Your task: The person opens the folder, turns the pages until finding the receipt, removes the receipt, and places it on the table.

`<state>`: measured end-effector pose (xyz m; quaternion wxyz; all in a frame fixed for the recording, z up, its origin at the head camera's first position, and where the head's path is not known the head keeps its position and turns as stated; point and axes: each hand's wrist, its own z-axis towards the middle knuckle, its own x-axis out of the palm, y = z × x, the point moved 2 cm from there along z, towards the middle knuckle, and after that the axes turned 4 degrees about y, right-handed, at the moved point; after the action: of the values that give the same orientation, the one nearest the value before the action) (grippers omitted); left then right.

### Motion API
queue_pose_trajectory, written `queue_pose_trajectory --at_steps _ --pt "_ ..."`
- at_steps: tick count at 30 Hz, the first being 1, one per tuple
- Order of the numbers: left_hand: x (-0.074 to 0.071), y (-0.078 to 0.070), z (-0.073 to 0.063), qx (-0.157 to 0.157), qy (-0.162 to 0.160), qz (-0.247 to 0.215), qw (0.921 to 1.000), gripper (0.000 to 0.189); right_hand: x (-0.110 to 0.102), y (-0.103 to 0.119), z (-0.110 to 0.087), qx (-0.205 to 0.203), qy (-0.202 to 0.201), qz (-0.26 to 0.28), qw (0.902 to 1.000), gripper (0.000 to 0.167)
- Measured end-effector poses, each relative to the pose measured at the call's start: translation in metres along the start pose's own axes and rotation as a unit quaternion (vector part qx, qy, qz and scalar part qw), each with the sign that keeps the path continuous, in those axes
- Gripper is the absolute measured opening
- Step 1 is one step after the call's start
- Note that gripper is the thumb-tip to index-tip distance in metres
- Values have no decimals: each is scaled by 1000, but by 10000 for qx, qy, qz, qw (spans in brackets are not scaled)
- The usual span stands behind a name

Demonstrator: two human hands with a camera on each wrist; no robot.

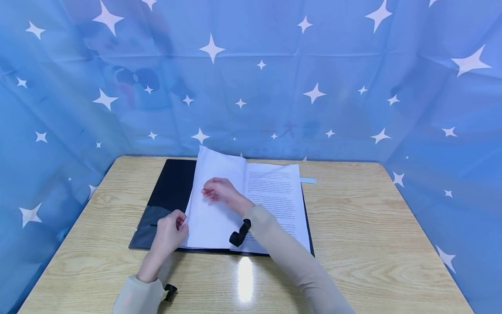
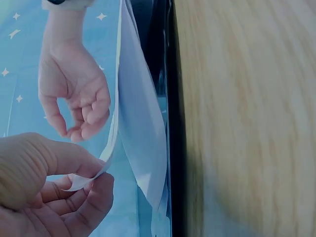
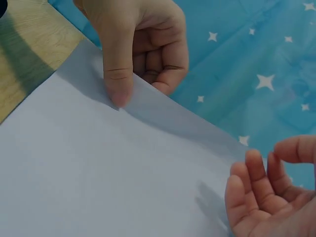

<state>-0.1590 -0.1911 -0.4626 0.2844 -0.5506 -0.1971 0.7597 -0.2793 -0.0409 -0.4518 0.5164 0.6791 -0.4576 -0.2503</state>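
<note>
- A blank white page is pinched near its left edge, toward the lower corner, between the thumb and fingers of the left hand; the edge is seen to be bent at the pinch in the left wrist view.
- The right hand is held above the blank page with its fingers loosely bent and its grip released; whether the paper is touched by it cannot be told.
- The blank page is placed on the left half of the spread papers, and beside it, to the right, a printed page is laid, covered in lines of small text.
- Both pages are carried by a black folder, spread out on a wooden table; a grey pocket is fitted at its lower left.
- A light blue tab is seen jutting out past the printed page's upper right edge.
- Pale sleeves are worn on both arms.
- The table is backed by a blue curtain patterned with white stars.
</note>
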Motion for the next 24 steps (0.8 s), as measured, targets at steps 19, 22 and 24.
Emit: queue_pose_trajectory --at_steps 19,22,24 --pt "6 17 6 -763 852 34 9934 11 -44 6 -10 -205 -86 121 9997 22" --pt "8 20 7 -827 1000 57 9915 11 -53 7 -12 -193 -126 113 9997 28" --pt "9 21 8 -895 1118 85 9897 12 -59 8 -14 -196 -146 59 9997 29"
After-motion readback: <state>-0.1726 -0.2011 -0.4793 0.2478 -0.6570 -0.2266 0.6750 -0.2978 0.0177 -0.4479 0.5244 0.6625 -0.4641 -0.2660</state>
